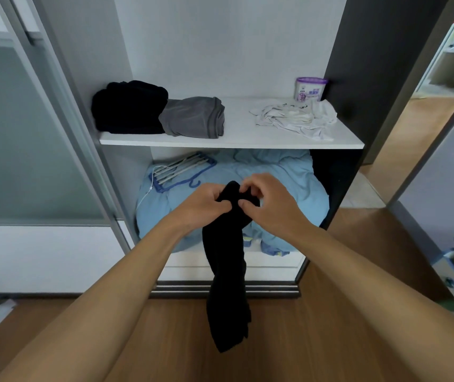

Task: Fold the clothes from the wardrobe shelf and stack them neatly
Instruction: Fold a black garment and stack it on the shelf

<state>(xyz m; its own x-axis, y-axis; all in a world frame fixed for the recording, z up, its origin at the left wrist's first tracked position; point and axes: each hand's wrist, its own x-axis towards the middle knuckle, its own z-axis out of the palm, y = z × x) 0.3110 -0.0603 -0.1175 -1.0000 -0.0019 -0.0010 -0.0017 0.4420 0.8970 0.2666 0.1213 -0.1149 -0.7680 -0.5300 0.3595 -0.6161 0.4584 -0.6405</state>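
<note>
On the left of the wardrobe shelf (234, 139), a folded black pile (129, 108) sits touching a folded grey garment (192, 117). The grey one leans against the black and reaches close to the shelf's near edge. A careless push when the next piece is added could, I judge, tip that stack or slide it off the front. In the middle, below and nearer than the shelf, the left hand (203, 205) and the right hand (271, 202) are close together, almost touching. Both are clamped on the top end of a black garment (227, 271), the left with fingers curled round the bunched cloth, the right pinching it between thumb and fingertips. The garment hangs from them in one long twisted rope, its lower end down in front of the wooden floor (330, 312); whether it touches the floor I cannot tell. The main risk is here: held bunched and twisted, it will likely fold lumpy unless shaken flat. A slipped pinch would drop it to the floor or onto the blue quilt (281, 175) and blue hanger (181, 169) in the compartment under the shelf. To the right on the shelf lies a crumpled white garment (294, 118), not yet folded, just in front of a purple-lidded tub (310, 89); dragging it out could knock the tub over.
</note>
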